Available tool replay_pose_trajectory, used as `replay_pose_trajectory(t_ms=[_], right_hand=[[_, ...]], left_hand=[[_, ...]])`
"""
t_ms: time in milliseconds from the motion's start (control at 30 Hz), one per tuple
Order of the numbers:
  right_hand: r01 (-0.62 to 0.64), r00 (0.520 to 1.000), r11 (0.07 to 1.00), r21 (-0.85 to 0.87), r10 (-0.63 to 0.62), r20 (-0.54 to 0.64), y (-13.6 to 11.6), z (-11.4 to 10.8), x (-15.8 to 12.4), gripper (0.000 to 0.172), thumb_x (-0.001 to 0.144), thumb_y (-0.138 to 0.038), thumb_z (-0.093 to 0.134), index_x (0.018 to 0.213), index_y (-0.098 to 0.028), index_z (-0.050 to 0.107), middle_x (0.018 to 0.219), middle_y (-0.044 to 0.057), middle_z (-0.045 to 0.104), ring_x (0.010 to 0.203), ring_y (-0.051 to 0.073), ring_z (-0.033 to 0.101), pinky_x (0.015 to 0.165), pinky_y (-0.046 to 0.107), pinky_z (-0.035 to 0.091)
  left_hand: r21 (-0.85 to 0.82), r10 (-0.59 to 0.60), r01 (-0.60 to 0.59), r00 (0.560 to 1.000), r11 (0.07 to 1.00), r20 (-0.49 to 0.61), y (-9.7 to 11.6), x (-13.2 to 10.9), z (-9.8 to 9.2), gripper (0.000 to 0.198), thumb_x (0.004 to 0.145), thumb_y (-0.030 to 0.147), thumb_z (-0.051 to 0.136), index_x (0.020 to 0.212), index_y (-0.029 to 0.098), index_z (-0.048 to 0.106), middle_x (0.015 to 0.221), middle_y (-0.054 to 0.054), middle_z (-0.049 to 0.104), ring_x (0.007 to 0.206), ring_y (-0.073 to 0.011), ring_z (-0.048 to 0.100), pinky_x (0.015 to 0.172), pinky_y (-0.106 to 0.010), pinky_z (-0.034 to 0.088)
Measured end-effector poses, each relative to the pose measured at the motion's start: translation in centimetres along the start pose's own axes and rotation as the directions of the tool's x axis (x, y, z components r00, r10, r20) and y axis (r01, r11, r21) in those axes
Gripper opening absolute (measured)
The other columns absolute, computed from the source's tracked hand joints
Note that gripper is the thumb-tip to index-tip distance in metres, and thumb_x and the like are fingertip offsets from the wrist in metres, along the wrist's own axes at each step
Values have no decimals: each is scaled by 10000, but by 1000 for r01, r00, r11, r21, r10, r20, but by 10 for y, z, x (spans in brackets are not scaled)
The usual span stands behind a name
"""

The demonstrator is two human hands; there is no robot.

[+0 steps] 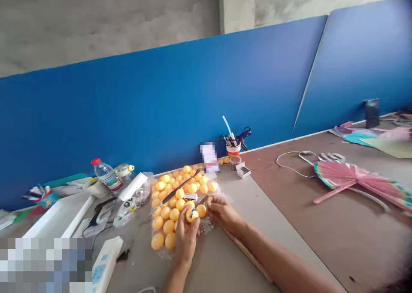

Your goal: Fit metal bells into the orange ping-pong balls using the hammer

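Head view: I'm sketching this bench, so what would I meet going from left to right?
Blue cup, red-capped bottle, left hand holding an orange ball, right hand, pink fan.

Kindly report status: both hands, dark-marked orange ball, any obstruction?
Left hand holding dark-marked round orange ball. Right hand beside it, grip unclear. Possible hindrance: thin black tool across plastic-bagged orange balls.

I see the person's left hand (187, 233) turned upward, thumb and fingers curled in a grip, the bare left forearm (177, 273) rising steeply. The right hand (225, 215) bends in near it, fingers folded, the bare right forearm (273, 250) slanting inward.
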State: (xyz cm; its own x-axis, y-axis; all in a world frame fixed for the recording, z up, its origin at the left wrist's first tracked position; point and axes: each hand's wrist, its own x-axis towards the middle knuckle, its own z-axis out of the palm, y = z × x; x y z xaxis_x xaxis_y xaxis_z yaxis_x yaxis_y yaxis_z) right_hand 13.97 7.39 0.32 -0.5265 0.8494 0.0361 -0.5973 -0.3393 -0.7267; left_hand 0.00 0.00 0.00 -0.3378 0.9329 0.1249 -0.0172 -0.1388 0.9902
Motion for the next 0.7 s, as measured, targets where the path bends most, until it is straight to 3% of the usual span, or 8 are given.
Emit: replay_pose_trajectory(t_ms=[167,467,700], right_hand=[[5,1000,1000,-20,-6,-15,-1,1,2,250,671,-286,791,655,-159,576,567,-32,518,514,77,397,521,232,257],[-16,999,996,-93,12,-47,-4,3,0,251,673,-325,771,667,-160,582,538,-32,517,498,79,399,519,235,235],[-17,999,995,-103,12,-53,-5,5,-1,223,650,-289,756,664,-170,568,556,-36,518,497,80,399,511,232,268]], left_hand=[[-22,22,-22,999,1000,-27,0,3,4,526,731,469,729,1154,197,574,998,-61,663,493,-60,480,428,-227,446],[-34,-12,12,1000,999,-12,1,4,3,535,720,467,745,1149,207,557,1115,-86,627,575,-78,509,476,-228,461],[-12,-35,35,999,999,13,8,1,2,612,757,483,707,1253,182,512,712,26,582,530,-92,476,512,-229,437]])
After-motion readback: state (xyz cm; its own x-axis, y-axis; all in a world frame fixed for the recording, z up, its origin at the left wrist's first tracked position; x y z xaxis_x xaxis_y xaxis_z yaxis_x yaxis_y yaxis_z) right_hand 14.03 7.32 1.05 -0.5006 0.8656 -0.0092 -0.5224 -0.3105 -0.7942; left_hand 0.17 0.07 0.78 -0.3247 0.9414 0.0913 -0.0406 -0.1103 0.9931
